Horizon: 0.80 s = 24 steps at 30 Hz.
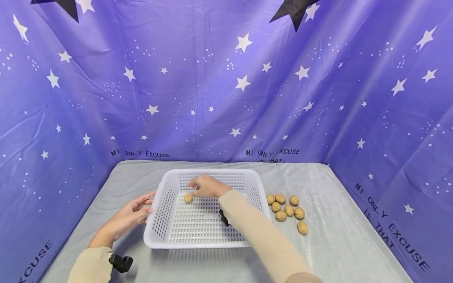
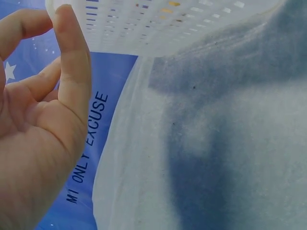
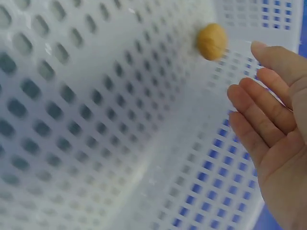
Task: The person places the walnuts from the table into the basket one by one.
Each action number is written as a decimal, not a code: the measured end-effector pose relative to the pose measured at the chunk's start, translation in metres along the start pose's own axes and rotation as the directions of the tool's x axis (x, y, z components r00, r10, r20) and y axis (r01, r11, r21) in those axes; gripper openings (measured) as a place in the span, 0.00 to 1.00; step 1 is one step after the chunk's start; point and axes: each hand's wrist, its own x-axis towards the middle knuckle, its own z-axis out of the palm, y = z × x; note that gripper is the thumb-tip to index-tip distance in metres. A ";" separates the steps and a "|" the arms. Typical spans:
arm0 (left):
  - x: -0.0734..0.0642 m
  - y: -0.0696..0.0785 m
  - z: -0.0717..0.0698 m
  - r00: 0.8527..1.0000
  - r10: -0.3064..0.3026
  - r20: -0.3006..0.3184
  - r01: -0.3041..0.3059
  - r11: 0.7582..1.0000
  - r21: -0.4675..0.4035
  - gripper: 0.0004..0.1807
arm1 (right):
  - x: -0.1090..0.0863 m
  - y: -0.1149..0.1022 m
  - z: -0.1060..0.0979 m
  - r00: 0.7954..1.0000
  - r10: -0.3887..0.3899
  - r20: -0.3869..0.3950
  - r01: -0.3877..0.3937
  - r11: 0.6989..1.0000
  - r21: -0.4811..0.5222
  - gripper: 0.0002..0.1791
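A white plastic basket with perforated walls stands on the cloth-covered table. My left hand is beside its left wall, with fingertips touching the outer rim; in the left wrist view, the thumb tip meets the rim of the basket. Inside, a single walnut lies on the floor near the far left. Over the basket's far part, my right hand is close to this walnut. The right wrist view shows the walnut apart from the right hand, whose loosely bent fingers hold nothing.
Several loose walnuts lie on the table to the right of the basket, near my right forearm. A grey cloth covers the table. A purple curtain with stars hangs around the back and sides.
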 end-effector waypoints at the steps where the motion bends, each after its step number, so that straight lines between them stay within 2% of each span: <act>1: 0.000 0.000 0.000 1.000 -0.003 0.001 0.003 1.000 0.002 0.37 | -0.001 -0.001 -0.004 1.000 -0.003 0.003 0.003 1.000 0.003 0.25; 15: 0.001 0.004 0.001 1.000 -0.025 -0.016 0.025 1.000 0.009 0.36 | -0.025 -0.007 -0.049 0.998 -0.056 0.010 0.057 0.998 -0.037 0.25; 20: 0.001 0.004 0.003 1.000 -0.009 -0.008 0.009 1.000 0.004 0.36 | -0.040 -0.001 -0.065 0.998 -0.063 -0.002 0.063 0.995 -0.074 0.24; 24: 0.001 0.003 0.003 1.000 0.005 -0.006 -0.005 1.000 -0.005 0.37 | -0.055 0.009 -0.077 0.997 -0.072 -0.042 0.069 0.995 -0.074 0.24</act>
